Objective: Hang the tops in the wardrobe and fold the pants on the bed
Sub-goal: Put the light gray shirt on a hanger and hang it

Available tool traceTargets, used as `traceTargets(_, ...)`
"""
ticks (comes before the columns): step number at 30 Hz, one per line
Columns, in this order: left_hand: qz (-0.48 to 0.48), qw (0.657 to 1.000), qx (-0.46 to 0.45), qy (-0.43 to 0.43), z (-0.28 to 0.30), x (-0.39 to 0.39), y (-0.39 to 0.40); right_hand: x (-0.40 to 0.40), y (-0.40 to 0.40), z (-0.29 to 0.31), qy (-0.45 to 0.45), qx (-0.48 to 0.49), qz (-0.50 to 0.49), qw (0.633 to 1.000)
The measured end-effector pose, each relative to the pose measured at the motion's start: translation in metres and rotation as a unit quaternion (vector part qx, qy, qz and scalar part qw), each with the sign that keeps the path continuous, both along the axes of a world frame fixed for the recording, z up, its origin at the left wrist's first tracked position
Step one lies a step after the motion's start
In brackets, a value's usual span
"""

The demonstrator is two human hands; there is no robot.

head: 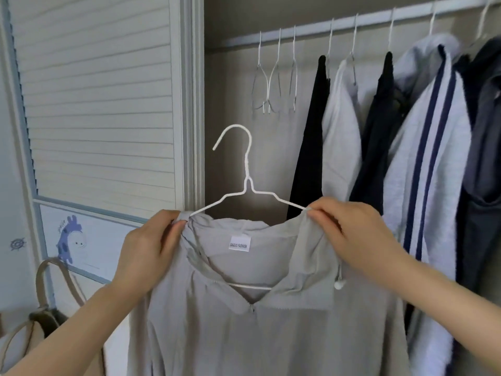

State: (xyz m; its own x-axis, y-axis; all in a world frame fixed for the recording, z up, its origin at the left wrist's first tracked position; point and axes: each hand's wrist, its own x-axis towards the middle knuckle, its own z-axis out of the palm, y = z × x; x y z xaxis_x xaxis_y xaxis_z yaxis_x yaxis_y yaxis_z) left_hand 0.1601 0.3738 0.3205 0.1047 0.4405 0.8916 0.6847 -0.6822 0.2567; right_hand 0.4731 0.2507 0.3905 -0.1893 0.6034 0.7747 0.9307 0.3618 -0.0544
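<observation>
While both hands — left [151, 248], right [352, 234] — pinch the grey top [244, 321] on its hanger [248, 169], the label [239, 243] reads "SAGUO FASHION".

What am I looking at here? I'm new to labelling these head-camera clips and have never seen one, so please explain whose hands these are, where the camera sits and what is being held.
There is no machine: a person does the job with bare hands, and the single picture comes from a wide-angle camera worn on their head, looking forward and down. That is why both forearms reach in from the bottom edge. The left hand and the right hand each pinch a shoulder of a light grey top, which is threaded onto a white wire hanger. The hanger's hook points up and is not yet on anything. Behind is an open wardrobe: a white rail carries three empty hangers on the left and several hung clothes on the right. A beige bag sits at lower left.
</observation>
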Motion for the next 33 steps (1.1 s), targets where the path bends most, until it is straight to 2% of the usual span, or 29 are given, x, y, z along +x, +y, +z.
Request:
traceTargets(2,-0.01,1.0,-0.01,0.019,0.008,0.014,0.003,0.0,-0.009,0.026,0.016,-0.005,-0.008,1.0)
traceTargets(6,-0.051,0.996,-0.016,0.069,0.032,0.042,0.014,0.007,-0.026,0.07,-0.053,-0.014,-0.096,0.994)
traceTargets(8,-0.044,0.995,-0.01,0.089,0.048,0.059,0.023,0.008,-0.032,0.09,-0.052,-0.036,-0.115,0.991)
traceTargets(9,-0.046,0.994,-0.013,0.093,0.056,0.068,0.028,0.008,-0.035,0.098,-0.026,-0.066,-0.112,0.991)
traceTargets(11,-0.065,0.992,-0.026,0.108,0.07,0.084,0.039,0.005,-0.042,0.115,0.122,-0.19,-0.053,0.973)
traceTargets(13,-0.103,0.986,-0.045,0.124,0.082,0.095,0.05,-0.005,-0.05,0.129,0.282,-0.308,0.022,0.908)
traceTargets(14,-0.12,0.983,-0.058,0.124,0.088,0.1,0.055,-0.009,-0.05,0.135,0.312,-0.327,0.034,0.891)
traceTargets(19,-0.165,0.975,-0.142,0.045,0.124,0.123,0.073,-0.031,-0.026,0.174,0.336,-0.212,-0.076,0.915)
traceTargets(23,-0.229,0.957,-0.176,0.006,0.143,0.135,0.068,-0.036,-0.006,0.203,0.443,-0.149,-0.024,0.884)
traceTargets(26,-0.303,0.932,-0.198,0.012,0.144,0.137,0.049,-0.035,0.003,0.218,0.489,-0.105,0.009,0.866)
traceTargets(30,-0.42,0.884,-0.204,-0.025,0.148,0.137,0.006,-0.043,0.022,0.232,0.409,-0.099,-0.047,0.906)
traceTargets(33,-0.482,0.845,-0.227,-0.05,0.151,0.136,-0.022,-0.049,0.044,0.238,0.45,-0.064,-0.019,0.89)
